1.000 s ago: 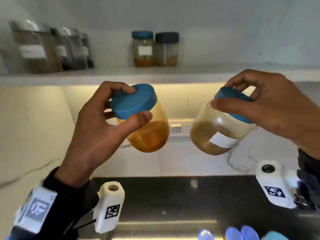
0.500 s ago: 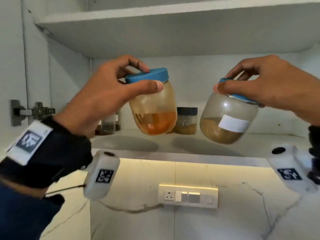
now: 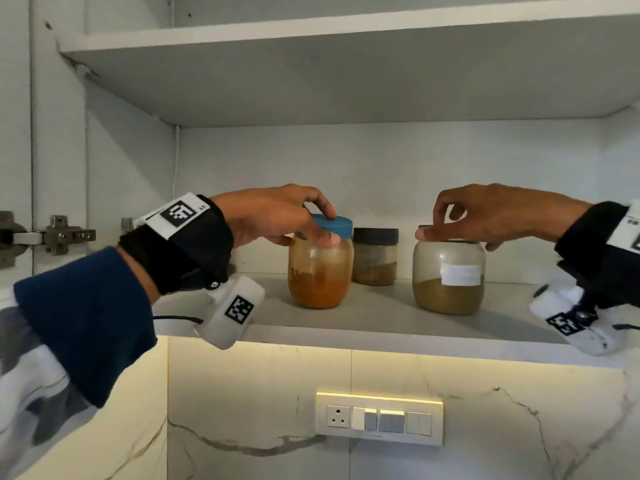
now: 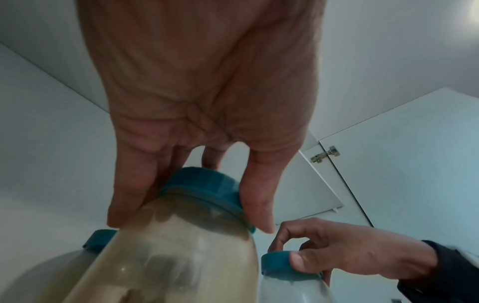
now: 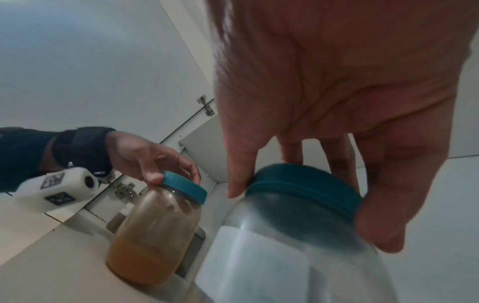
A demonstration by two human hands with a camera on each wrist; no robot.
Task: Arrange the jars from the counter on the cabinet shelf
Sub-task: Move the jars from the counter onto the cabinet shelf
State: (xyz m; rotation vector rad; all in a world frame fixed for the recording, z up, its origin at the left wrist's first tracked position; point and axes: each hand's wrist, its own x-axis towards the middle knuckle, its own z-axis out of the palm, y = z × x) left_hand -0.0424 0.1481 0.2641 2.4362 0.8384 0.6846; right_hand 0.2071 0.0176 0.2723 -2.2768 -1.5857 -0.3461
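Note:
Two clear jars with blue lids stand upright on the cabinet shelf [image 3: 374, 320]. The orange-powder jar [image 3: 320, 271] is on the left; my left hand [image 3: 287, 220] grips its blue lid [image 4: 204, 188] from above with thumb and fingers. The brown-powder jar [image 3: 448, 275], with a white label, is on the right; my right hand [image 3: 485, 216] pinches its lid [image 5: 305, 186] from above. In the right wrist view the orange-powder jar [image 5: 155, 233] rests flat on the shelf board. Whether the labelled jar's base touches the shelf is not plain.
A dark-lidded jar [image 3: 375, 256] of brownish powder stands at the back between the two. Another blue-lidded jar [image 4: 51, 266] shows behind in the left wrist view. An upper shelf [image 3: 346, 39] hangs above. A door hinge [image 3: 59, 235] is at left; a switch plate [image 3: 379, 419] is below.
Both hands have carried the jars from mid-air in front of the cabinet forward and down onto the shelf. The jars, tilted before, now stand upright.

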